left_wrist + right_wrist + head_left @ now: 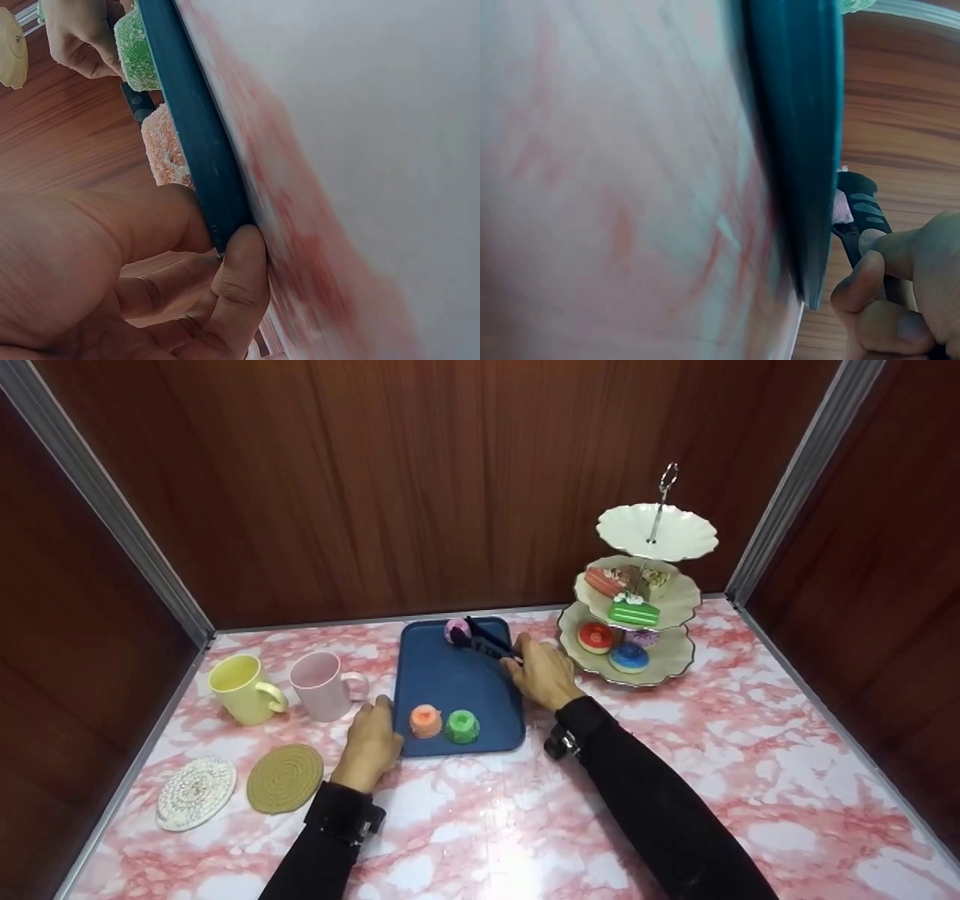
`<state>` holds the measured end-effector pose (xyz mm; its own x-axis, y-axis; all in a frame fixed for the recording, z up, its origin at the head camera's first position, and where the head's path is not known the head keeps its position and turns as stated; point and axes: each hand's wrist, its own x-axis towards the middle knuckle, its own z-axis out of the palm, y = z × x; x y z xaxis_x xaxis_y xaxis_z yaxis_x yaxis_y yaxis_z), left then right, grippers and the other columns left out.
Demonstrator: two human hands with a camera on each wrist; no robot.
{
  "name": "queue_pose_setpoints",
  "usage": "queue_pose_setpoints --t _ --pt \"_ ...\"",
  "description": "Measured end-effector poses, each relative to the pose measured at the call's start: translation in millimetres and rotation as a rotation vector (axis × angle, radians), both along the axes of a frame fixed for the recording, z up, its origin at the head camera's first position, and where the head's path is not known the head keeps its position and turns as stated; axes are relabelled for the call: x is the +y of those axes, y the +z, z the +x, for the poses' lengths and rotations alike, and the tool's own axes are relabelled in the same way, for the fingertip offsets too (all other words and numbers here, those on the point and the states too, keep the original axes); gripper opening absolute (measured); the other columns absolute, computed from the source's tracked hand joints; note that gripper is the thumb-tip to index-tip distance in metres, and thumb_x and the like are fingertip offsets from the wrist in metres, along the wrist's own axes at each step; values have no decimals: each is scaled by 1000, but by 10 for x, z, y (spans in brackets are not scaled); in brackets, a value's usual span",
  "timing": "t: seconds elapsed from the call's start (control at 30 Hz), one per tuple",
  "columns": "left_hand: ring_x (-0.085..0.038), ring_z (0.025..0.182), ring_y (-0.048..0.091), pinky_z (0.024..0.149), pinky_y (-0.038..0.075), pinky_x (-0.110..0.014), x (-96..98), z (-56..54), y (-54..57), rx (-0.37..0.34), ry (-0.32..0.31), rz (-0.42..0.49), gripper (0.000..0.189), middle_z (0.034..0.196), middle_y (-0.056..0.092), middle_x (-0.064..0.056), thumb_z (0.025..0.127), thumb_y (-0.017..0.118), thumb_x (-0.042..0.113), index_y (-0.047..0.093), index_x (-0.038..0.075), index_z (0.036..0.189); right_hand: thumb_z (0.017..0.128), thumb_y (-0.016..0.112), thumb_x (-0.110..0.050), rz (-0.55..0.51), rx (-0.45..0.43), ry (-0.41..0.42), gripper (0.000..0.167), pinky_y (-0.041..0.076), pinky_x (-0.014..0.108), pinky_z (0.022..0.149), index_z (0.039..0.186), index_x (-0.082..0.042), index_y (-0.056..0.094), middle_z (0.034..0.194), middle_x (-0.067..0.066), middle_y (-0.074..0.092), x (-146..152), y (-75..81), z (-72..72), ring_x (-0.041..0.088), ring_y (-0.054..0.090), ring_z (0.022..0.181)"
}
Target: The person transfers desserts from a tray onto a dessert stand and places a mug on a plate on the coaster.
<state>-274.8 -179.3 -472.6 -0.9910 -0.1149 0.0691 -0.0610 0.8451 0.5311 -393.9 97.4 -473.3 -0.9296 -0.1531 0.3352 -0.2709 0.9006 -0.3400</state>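
A blue tray [457, 682] lies on the table, and my left hand [370, 742] pinches its near left edge between thumb and fingers, as the left wrist view shows. My right hand [546, 671] grips black tongs [489, 643] over the tray's far right side. Between the tong tips is a small pink-purple cake [457, 631] at the tray's far edge; whether it touches the tray I cannot tell. An orange cake [425, 721] and a green cake [463, 726] sit at the tray's near end.
At the right stands a three-tier stand [656, 531] with pastries on its lower two plates. To the left are a yellow mug [244, 690], a pink mug [321, 688], a white coaster [196, 793] and an olive coaster [285, 778]. Wooden panels [420, 487] enclose the table.
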Motion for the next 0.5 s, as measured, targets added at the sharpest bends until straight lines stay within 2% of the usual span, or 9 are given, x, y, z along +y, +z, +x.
queue_pose_setpoints --t 0.2,0.5 --pt "-34 92 57 81 51 -45 -3 -3 -11 2 -4 -9 48 107 53 -20 73 63 1 50 3 119 84 59 -47 -14 5 -8 31 42 39 50 99 -20 54 78 0 63 54 75 77 22 63 72" --pt "-31 92 56 78 52 -41 -2 10 7 -6 0 0 52 108 50 -19 75 61 1 46 3 124 83 60 -48 -71 87 -41 32 35 32 44 98 -21 56 70 -1 58 171 369 276 20 55 58"
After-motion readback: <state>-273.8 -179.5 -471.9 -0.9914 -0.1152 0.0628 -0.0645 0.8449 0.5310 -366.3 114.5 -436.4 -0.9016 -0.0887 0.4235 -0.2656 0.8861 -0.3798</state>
